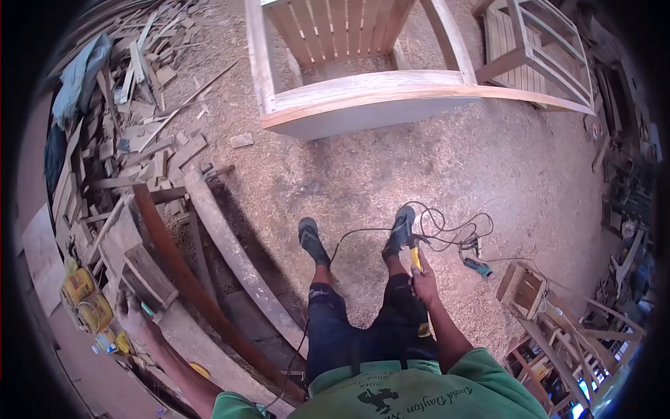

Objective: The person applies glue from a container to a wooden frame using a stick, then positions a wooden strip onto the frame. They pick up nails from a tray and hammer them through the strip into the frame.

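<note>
My right hand [424,285] is closed around the yellow handle of a hammer [416,258], held in front of my right leg with its dark head up near my shoe. On the left, my left hand [131,313] reaches to the workbench [188,335], beside a wooden block [150,276]. A small green item [147,308] shows by its fingers; whether the hand grips it is not clear. Yellow containers [87,300] stand just left of that hand.
A wooden furniture frame [363,93] stands ahead, another [551,59] at the back right. Wood scraps [160,157] pile up at the left. A cable [363,230] crosses the floor by my feet, near a teal power tool [477,267] and a wooden box [522,290].
</note>
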The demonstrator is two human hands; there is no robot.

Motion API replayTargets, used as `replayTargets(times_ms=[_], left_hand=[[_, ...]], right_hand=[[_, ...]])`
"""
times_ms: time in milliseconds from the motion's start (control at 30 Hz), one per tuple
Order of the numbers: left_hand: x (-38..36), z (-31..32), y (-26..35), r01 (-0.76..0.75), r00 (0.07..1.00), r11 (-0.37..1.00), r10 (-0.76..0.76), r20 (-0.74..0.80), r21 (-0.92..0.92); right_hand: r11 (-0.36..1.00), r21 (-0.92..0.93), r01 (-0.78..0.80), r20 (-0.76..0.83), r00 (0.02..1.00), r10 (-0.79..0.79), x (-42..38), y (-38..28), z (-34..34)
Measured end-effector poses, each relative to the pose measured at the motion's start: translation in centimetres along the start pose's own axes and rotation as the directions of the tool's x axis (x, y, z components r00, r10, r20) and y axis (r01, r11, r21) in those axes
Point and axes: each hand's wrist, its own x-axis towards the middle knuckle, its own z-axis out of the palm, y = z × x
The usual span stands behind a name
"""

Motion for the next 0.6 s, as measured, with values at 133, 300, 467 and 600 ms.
replayTargets(times_ms=[133,300,467,600], left_hand=[[-6.3,13.2,9.5,-0.024,0.999,0.999,0.025,0.032,-0.048],[-13.8,34.4,12.2,-0.129,0.952,0.989,0.144,0.269,-0.072],[-18.6,51.0,13.4,-0.179,0.813,0.933,0.319,0.488,-0.312],[-19.3,58.4,11.1,-0.291,0.724,0.878,0.461,0.512,-0.379]], right_hand=[[0.997,-0.049,0.067,-0.100,0.992,-0.072,1.9,-0.9,-2.8],[0.914,-0.371,0.166,-0.181,0.952,-0.247,2.7,-7.0,-4.4],[0.786,-0.457,0.416,-0.198,0.814,-0.546,-1.6,-17.6,-2.4],[0.696,-0.506,0.509,-0.092,0.771,-0.630,-1.1,-22.8,-1.0]])
